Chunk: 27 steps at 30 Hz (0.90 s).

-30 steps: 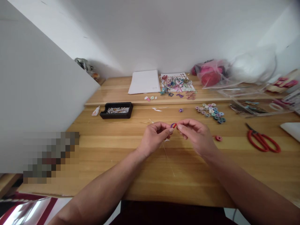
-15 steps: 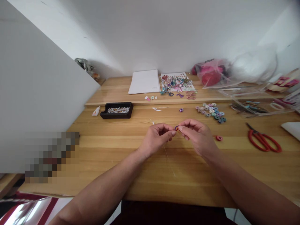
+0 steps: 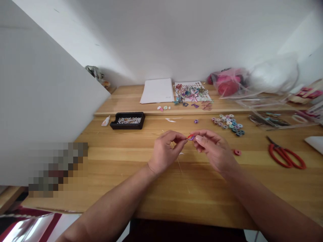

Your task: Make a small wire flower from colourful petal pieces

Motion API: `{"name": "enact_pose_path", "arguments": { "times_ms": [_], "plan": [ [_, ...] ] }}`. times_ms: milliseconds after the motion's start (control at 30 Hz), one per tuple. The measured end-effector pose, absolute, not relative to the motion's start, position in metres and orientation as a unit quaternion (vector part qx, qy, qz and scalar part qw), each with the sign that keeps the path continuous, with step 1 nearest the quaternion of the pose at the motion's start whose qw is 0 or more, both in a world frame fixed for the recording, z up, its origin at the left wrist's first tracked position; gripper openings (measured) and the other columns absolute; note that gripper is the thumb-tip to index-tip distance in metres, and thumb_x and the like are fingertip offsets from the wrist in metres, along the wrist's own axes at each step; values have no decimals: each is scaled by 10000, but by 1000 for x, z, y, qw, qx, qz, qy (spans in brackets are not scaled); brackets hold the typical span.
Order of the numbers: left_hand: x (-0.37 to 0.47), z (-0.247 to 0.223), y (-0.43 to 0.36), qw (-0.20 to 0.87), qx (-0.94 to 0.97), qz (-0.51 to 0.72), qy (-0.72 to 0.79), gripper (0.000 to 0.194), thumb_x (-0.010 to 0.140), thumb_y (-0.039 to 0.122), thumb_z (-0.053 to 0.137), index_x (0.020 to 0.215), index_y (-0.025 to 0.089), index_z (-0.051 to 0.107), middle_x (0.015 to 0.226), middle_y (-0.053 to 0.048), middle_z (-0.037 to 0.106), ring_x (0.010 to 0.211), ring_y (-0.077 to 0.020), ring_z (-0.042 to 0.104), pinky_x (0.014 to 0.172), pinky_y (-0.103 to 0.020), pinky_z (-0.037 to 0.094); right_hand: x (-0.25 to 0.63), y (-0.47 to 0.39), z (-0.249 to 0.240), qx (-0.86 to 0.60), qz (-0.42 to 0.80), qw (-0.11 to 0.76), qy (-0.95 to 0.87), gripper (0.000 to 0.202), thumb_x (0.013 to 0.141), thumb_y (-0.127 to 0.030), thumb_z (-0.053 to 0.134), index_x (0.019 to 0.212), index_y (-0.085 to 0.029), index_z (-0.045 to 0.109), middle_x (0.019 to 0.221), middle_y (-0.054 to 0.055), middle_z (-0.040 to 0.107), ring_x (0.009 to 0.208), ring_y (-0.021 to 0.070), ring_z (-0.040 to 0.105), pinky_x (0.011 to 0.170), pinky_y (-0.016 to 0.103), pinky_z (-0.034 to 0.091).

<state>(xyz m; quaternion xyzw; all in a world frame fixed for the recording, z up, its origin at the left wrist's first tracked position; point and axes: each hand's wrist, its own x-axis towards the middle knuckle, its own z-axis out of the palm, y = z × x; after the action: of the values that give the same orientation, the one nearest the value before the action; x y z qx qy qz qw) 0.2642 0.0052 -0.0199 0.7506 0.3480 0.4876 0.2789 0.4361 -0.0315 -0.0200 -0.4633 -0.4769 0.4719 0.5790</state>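
Observation:
Between my two hands is a small red and purple thread-wound petal (image 3: 190,137), pointed like a leaf. My left hand (image 3: 167,148) pinches its left tip between thumb and forefinger. At its right end my right hand (image 3: 211,146) closes thumb and fingers on it, covering that part. A thin pale thread (image 3: 179,164) hangs below my left hand toward the tabletop. Just right of my right hand lies a red thread bobbin (image 3: 237,152). Beyond the hands sits a small purple piece (image 3: 196,121).
Red-handled scissors (image 3: 286,156) lie at the right. Several coloured bobbins (image 3: 230,124) cluster behind my right hand. A black tray (image 3: 127,126) of beads and a small white bottle (image 3: 105,121) stand back left. White paper (image 3: 156,90) and colourful petals (image 3: 193,93) rest on the raised shelf.
The petal has turned between my fingers, so its red and purple loop shows more plainly. The whole view has shifted slightly; both hands still pinch the petal.

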Motion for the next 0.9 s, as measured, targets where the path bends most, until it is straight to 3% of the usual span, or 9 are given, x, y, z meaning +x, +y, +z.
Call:
{"name": "enact_pose_path", "arguments": {
  "times_ms": [300, 567, 900],
  "plan": [
    [260, -16, 5, 179, 789, 484, 333, 69, 862, 198, 605, 832, 198, 667, 770, -42, 682, 764, -173, 604, 742, -322, 456, 435, -32, -20, -446, 475, 584, -485, 176, 791, -320, 715, 946, -237, 716, 734, 3, 626, 615, 111, 499, 536, 249, 404],
    [262, -16, 4, 198, 784, 488, 328, 60, 849, 198, 619, 816, 207, 669, 764, -38, 690, 748, -176, 610, 737, -324, 447, 434, -32, -19, -442, 480, 590, -475, 187, 756, -312, 743, 926, -233, 727, 767, 11, 660, 626, 106, 504, 528, 237, 401],
    [263, -17, 1, 240, 777, 486, 318, 53, 852, 228, 637, 828, 196, 673, 783, -44, 702, 765, -176, 622, 746, -323, 471, 432, -32, -19, -440, 493, 596, -456, 180, 728, -319, 759, 876, -223, 721, 670, -5, 616, 579, 107, 499, 512, 251, 413]
  ]
}}
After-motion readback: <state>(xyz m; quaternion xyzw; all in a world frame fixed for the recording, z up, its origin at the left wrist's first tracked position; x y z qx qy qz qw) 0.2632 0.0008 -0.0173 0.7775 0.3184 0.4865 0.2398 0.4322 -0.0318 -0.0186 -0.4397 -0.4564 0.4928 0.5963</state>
